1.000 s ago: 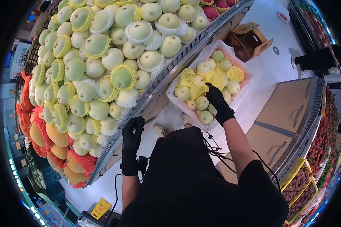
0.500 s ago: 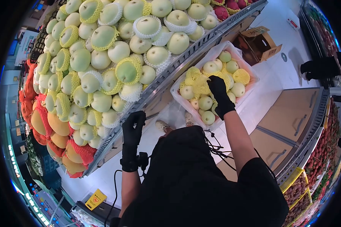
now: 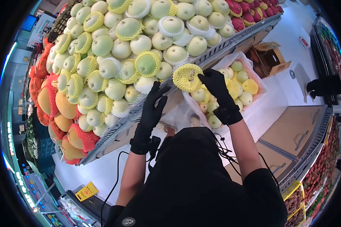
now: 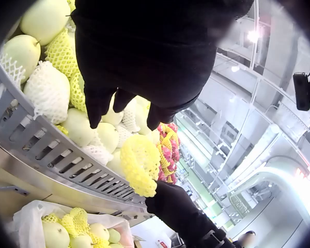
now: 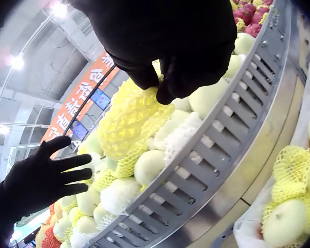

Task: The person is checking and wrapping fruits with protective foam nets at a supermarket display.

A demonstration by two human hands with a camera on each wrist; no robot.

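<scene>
My right hand point(image 3: 217, 87), in a black glove, pinches a yellow foam fruit net point(image 3: 187, 77) by its edge. In the right wrist view the net point(image 5: 132, 121) hangs from thumb and fingertips, with its mesh hollow showing. My left hand point(image 3: 153, 108), also black-gloved, is raised near the shelf edge with its fingers spread and nothing in them. Both hands are in front of a sloping heap of pale green melons point(image 3: 141, 44), many in yellow or white foam nets. Below the right hand stands a lined box point(image 3: 260, 90) of the same fruit and more yellow nets.
A grey slotted rail point(image 3: 212, 51) edges the heap. Orange melons point(image 3: 66, 103) in red nets lie at its left, dragon fruit point(image 3: 250, 17) at the far right. An open cardboard box point(image 3: 271, 58) stands on the floor. Cabinets point(image 3: 291, 125) and black cables flank me.
My right hand has lifted a yellow foam net out of the box toward the shelf edge. The left hand has risen, its curled fingers now spread. The head view has shifted.
</scene>
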